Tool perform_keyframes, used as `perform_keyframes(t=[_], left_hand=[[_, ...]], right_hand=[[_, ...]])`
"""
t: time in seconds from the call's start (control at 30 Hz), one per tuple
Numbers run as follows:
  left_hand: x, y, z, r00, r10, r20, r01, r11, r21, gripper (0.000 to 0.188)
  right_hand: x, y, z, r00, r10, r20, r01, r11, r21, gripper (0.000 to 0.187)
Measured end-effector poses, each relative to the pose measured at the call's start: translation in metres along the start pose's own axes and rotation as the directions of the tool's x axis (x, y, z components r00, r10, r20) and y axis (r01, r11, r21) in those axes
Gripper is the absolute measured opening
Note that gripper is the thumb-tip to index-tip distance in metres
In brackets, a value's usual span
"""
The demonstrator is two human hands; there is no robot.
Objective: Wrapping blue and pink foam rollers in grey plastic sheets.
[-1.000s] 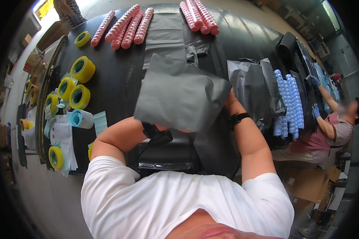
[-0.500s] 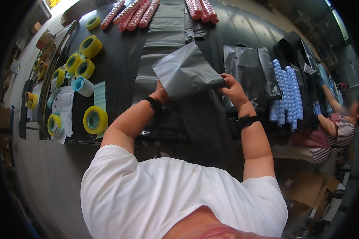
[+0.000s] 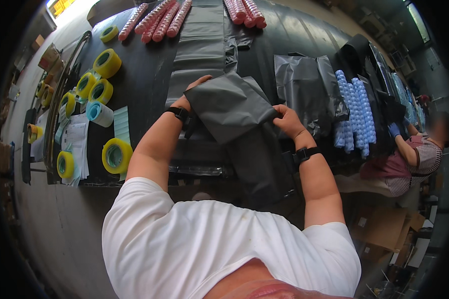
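Between my hands a grey plastic bag (image 3: 234, 107) is held up over the table, its lower part hanging toward the table's front edge. My left hand (image 3: 188, 94) grips its left edge, with some fingers hidden behind the film and one stretched out along the top corner. At the right corner, my right hand (image 3: 288, 121) pinches the film between thumb and fingers. Beneath and beyond the bag, a long strip of grey plastic film (image 3: 198, 50) runs away across the dark table (image 3: 149, 70).
Yellow tape rolls (image 3: 116, 155), a pale blue roll (image 3: 100, 114) and papers (image 3: 76, 139) lie on the left. Pink bubbled tubes (image 3: 159, 20) lie at the back. Grey bags (image 3: 304, 84) and blue bubbled tubes (image 3: 354, 114) are on the right, beside a gloved co-worker (image 3: 409, 159).
The bag's raised flap has come down and turned darker toward me. My left hand has moved up and left along its edge, and its fingers now show. The co-worker's arm has drawn in.
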State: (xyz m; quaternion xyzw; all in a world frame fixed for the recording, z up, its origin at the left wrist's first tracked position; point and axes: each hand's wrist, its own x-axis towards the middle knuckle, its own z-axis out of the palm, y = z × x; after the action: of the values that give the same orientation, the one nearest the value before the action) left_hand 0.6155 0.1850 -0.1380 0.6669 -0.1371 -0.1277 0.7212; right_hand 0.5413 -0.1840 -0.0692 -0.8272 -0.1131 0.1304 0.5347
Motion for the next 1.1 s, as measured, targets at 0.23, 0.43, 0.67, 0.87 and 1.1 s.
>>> perform_keyframes(t=[0.23,0.43,0.67,0.87,1.1], left_hand=[[-0.044,0.056,0.013,0.930,0.212,0.301,-0.359,0.335,0.871,0.065],[-0.119,0.069,0.082,0.747,-0.240,0.620,0.098,0.962,0.255,0.076],[-0.167,0.073,0.206,0.797,0.018,0.603,-0.579,0.304,0.756,0.069],[-0.194,0.041,0.231,0.830,-0.028,0.557,-0.535,0.242,0.809,0.065],[-0.211,0.044,0.252,0.856,-0.043,0.515,-0.498,0.196,0.845,0.069]], right_hand=[[-0.023,0.000,-0.002,0.999,0.014,0.031,-0.012,0.998,-0.063,0.043],[-0.051,0.010,-0.001,0.994,-0.088,0.065,0.076,0.981,0.180,0.059],[-0.100,0.038,-0.019,0.988,-0.049,0.146,0.032,0.993,0.115,0.033],[-0.141,0.041,-0.037,0.914,0.349,0.205,-0.404,0.821,0.404,0.036],[-0.144,0.045,-0.016,0.936,0.318,0.153,-0.264,0.918,-0.297,0.075]])
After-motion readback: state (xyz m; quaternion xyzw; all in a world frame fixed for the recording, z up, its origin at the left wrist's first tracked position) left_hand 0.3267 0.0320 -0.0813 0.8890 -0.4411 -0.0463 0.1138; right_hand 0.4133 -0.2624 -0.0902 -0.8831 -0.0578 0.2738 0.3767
